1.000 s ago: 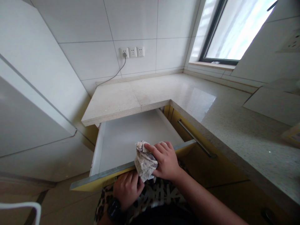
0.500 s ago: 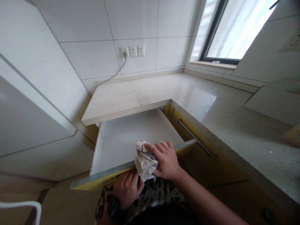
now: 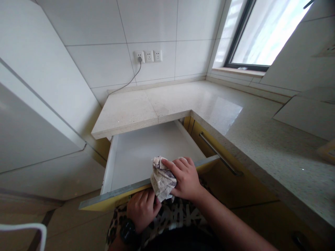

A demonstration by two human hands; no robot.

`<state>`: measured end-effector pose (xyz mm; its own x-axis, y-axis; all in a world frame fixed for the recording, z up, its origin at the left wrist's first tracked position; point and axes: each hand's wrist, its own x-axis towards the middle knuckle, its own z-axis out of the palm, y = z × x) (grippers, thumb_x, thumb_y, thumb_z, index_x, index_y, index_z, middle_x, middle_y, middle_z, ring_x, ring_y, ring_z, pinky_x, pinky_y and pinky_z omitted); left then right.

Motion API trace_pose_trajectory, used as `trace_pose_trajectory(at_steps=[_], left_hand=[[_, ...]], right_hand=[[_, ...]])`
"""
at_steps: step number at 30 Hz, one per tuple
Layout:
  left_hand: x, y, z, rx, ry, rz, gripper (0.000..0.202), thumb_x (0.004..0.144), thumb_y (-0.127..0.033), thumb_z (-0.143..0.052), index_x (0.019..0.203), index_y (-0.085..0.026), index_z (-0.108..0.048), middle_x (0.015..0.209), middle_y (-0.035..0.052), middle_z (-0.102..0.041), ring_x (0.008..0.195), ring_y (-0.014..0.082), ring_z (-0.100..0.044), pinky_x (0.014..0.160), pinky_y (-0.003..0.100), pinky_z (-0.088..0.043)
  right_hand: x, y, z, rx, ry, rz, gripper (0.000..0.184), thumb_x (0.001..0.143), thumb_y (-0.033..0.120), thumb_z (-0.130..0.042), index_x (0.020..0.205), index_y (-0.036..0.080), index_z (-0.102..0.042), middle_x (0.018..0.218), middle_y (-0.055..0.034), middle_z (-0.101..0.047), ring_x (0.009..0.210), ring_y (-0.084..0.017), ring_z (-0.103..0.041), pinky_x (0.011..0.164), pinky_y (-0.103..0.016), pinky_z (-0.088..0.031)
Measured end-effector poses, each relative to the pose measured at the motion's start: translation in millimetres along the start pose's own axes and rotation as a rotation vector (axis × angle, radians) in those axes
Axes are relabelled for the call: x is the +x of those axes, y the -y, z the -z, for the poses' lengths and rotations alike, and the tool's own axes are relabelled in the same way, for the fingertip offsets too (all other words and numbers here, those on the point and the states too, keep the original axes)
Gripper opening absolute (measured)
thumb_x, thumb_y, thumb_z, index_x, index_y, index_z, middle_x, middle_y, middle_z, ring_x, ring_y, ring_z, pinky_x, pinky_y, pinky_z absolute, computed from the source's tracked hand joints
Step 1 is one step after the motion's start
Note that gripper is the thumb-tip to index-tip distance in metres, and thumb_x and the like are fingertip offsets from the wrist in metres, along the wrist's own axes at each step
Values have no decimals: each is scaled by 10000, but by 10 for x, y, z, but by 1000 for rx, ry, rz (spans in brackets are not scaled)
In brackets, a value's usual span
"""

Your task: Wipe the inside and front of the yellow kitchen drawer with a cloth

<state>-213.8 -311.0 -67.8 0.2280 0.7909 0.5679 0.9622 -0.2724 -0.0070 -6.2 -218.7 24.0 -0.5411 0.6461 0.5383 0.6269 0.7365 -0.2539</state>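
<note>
A white drawer [image 3: 146, 150] with a yellow front stands pulled out under the stone countertop; its inside is bare. My right hand [image 3: 184, 179] presses a crumpled patterned cloth [image 3: 161, 179] against the top edge of the drawer front, fingers closed over it. My left hand [image 3: 142, 209], with a dark watch on the wrist, grips the drawer front from below, just left of the cloth; its fingertips are hidden behind the panel.
A beige L-shaped countertop [image 3: 183, 101] runs around the corner. A neighbouring yellow drawer carries a metal bar handle [image 3: 218, 155]. Wall sockets [image 3: 148, 55] with a plugged cable sit on the tiled wall. A window [image 3: 261, 35] is at the upper right, a white cabinet [image 3: 28, 115] at the left.
</note>
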Motion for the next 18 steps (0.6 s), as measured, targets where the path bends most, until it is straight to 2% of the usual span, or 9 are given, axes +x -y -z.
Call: trace_pose_trajectory(at_steps=[18], left_hand=[[18, 2, -2, -2, 6, -8, 24, 793, -251, -597, 781, -238, -614, 699, 8, -623, 655, 228, -588, 634, 394, -420]], right_hand=[[-4, 6, -6, -7, 2, 0, 817, 780, 642, -599, 1473, 233, -460, 983, -81, -656, 897, -268, -535, 833, -431, -290]])
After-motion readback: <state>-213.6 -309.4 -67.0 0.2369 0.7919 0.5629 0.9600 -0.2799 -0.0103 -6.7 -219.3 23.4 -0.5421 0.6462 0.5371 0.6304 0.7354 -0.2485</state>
